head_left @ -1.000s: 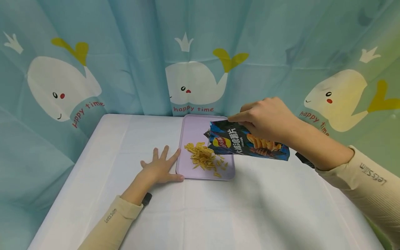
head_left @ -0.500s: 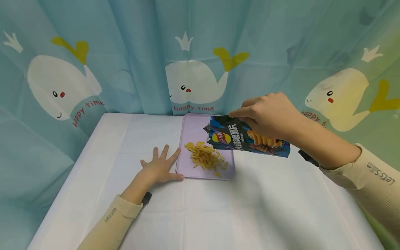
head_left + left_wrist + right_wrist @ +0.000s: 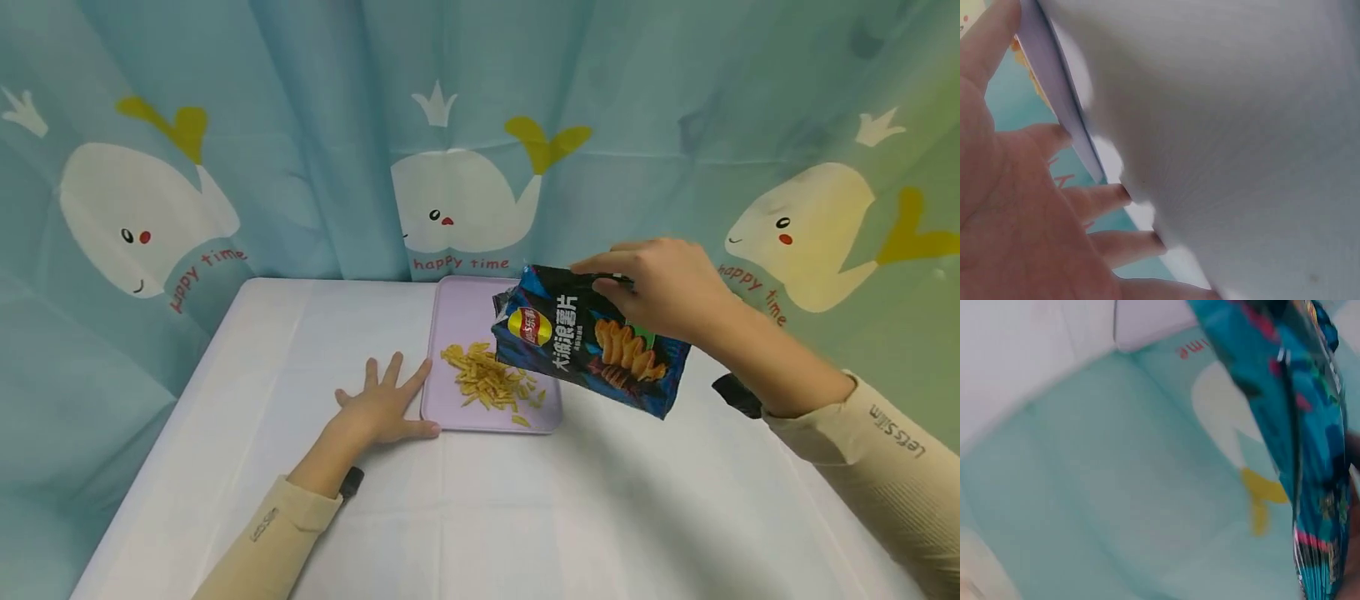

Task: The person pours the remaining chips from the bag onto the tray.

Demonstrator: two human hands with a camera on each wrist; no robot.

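My right hand [image 3: 660, 287] pinches the upper edge of a dark blue chip bag [image 3: 577, 342], its torn end pointing left over the tray. In the right wrist view the bag [image 3: 1297, 425] hangs along the right side, and only a sliver of that hand shows. A pile of yellow chips [image 3: 487, 379] lies on the lilac tray [image 3: 468, 308], with several loose pieces to its right. My left hand [image 3: 382, 410] is spread on the table, thumb and index fingertip at the tray's left edge. The left wrist view shows the fingers [image 3: 1113, 250] extended alongside the tray's rim [image 3: 1060, 87].
A white cloth covers the table [image 3: 480, 517]. Behind its far edge hangs a blue curtain [image 3: 322, 167] printed with white whales. Black wrist cameras sit under both forearms.
The chip bag has tilted: its right end has dropped and its printed front shows more fully. My right hand has turned with it. The left hand stays at the tray.
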